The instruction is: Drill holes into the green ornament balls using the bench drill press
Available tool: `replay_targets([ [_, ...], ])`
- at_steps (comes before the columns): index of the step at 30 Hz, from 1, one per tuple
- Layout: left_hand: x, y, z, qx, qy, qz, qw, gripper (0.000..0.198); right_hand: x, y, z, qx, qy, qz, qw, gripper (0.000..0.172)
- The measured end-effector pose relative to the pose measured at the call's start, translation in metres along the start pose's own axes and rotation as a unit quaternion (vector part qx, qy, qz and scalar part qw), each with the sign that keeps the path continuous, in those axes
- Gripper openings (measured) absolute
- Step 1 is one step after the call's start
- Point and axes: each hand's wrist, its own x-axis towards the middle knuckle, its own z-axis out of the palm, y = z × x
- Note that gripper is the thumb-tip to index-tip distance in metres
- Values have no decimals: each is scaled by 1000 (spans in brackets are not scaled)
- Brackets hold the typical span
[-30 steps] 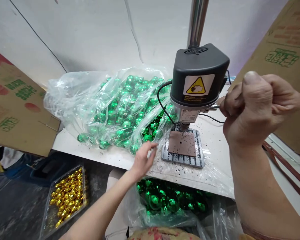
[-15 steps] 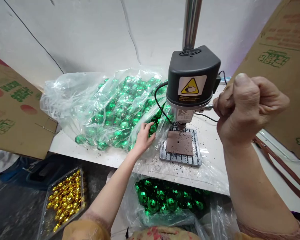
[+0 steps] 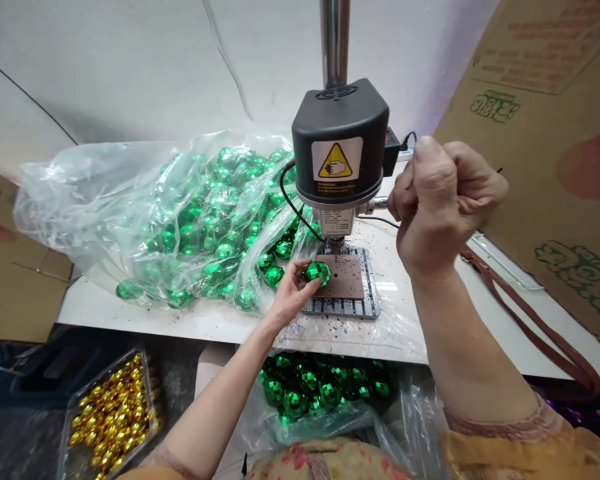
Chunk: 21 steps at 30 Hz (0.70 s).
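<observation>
Between the thumb and fingers of my left hand (image 3: 294, 292) is a shiny green faceted ball (image 3: 319, 273), held over the left part of a brown board (image 3: 347, 283). That board has a dark hole and lies on the slotted metal base (image 3: 370, 309) of a small bench drill press (image 3: 341, 143). My right hand (image 3: 445, 200) is closed around the drill's side lever (image 3: 379, 203), most of which the fingers hide. Left of the drill, a clear plastic bag (image 3: 100, 180) full of similar green balls lies with its opening toward my left hand.
Under the table edge, more green balls (image 3: 330, 393) sit in another plastic bag. A clear tray (image 3: 153, 400) of gold balls stands low at left. Cardboard boxes (image 3: 525, 153) flank the table, and a brown strap (image 3: 525, 313) lies at right. Dark shavings surround the drill base.
My left hand has moved from the bag's opening to the right, now with a green ball in its fingers over the board. My right hand stays on the lever. The view has shifted right.
</observation>
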Motion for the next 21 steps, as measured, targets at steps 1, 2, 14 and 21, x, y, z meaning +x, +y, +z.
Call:
replay_targets([
  [1,3,-2,0,15,-2,5,1000,52,0,0,0,-15,0,4,1000,50],
  [2,5,-4,-1,30,-7,8,999,51,-1,0,0,-25,0,7,1000,50],
  [14,15,-2,11,219,-41,83,971,45,-4,4,-2,-41,-23,-16,999,47],
  [21,13,-6,29,216,25,94,972,45,0,0,1,-15,-20,-8,1000,45],
])
